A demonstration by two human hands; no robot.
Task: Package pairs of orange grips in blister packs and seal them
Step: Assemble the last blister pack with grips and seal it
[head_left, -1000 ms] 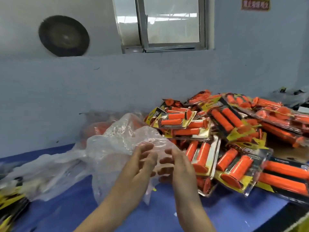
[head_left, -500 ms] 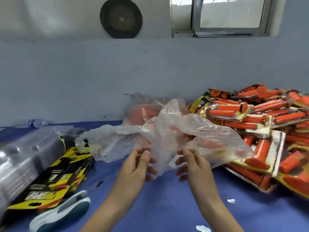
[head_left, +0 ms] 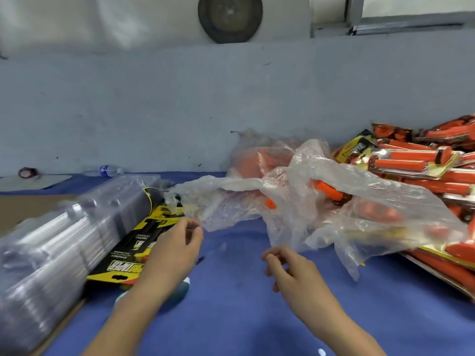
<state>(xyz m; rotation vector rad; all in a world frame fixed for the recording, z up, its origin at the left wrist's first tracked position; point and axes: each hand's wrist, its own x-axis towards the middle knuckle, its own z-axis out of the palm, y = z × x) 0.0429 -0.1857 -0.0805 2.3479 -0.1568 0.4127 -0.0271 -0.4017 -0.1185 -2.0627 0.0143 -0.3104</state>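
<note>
Head view shows the left hand (head_left: 177, 250) with its fingers (head_left: 196, 231) bent, and they seem to pinch the near edge of a clear plastic bag (head_left: 359, 191). The right hand (head_left: 293, 271) has its fingers (head_left: 272, 256) curled just under the bag's lower flap. I cannot tell if they hold the thin film or nothing. Loose orange grips (head_left: 326, 190) lie inside the bag, which rests on the blue desk (head_left: 231, 317) between the hands and the wall. I think the step is to open the bag and take two grips out. To do it well, both hands should find the bag's mouth and pull it wide and slow, so it does not rip and no grips roll away. Now the count: two hands, one bag in front, one more bag (head_left: 259, 155) with orange things behind it, one stack of clear blister shells (head_left: 64, 235) on the left, one bunch of yellow and black cards (head_left: 144, 242) beside it, and one water bottle (head_left: 108, 170). The finished packs (head_left: 411, 160) on the right are too many to count. The grips in the bag are too hidden to count.
</note>
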